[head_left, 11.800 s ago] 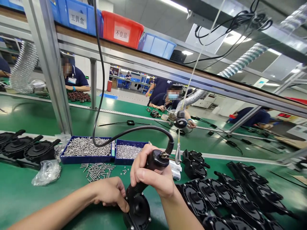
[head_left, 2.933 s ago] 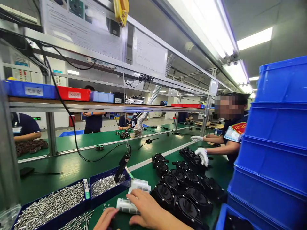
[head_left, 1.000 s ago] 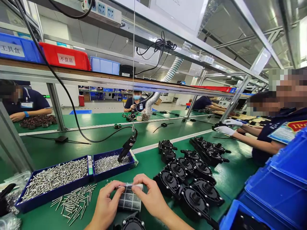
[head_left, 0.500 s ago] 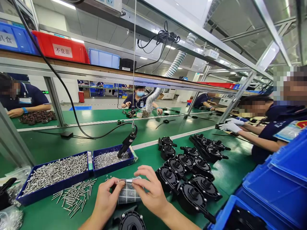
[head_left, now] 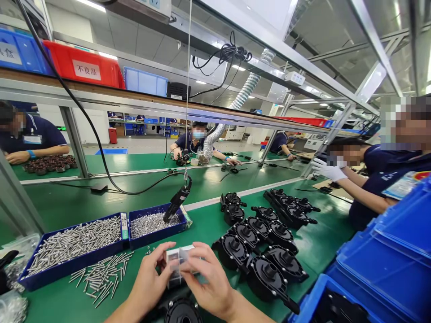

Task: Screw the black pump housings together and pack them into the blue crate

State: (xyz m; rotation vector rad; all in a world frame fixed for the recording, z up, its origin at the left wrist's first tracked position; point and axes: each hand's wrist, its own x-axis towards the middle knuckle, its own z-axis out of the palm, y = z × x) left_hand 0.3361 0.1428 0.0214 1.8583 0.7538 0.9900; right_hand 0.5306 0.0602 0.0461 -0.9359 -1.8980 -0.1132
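Between both hands is a small grey object with a pale grid pattern (head_left: 175, 279), its top edge bright white. My left hand (head_left: 151, 274) pinches its left side between thumb and fingers. On its right side, my right hand (head_left: 210, 280) grips with the fingers bent over the top, slightly blurred. Just below them sits a round black housing (head_left: 183, 310), cut off by the lower frame edge. Loose screws (head_left: 103, 276) lie on the green table to the left of my left hand. Several black housings (head_left: 266, 273) stand to the right of my right hand.
Blue trays hold long screws (head_left: 77, 237) and small nuts (head_left: 148, 224). A black electric screwdriver (head_left: 177, 202) hangs over the nuts. Blue bins (head_left: 387, 264) stand at the right. A person in white gloves (head_left: 328, 170) works beyond the housings; others sit across the table.
The grid-patterned object has been tilted, and the fingers of my right hand have curled further over it. At the right, the gloved hands have risen. The person opposite has stretched an arm out.
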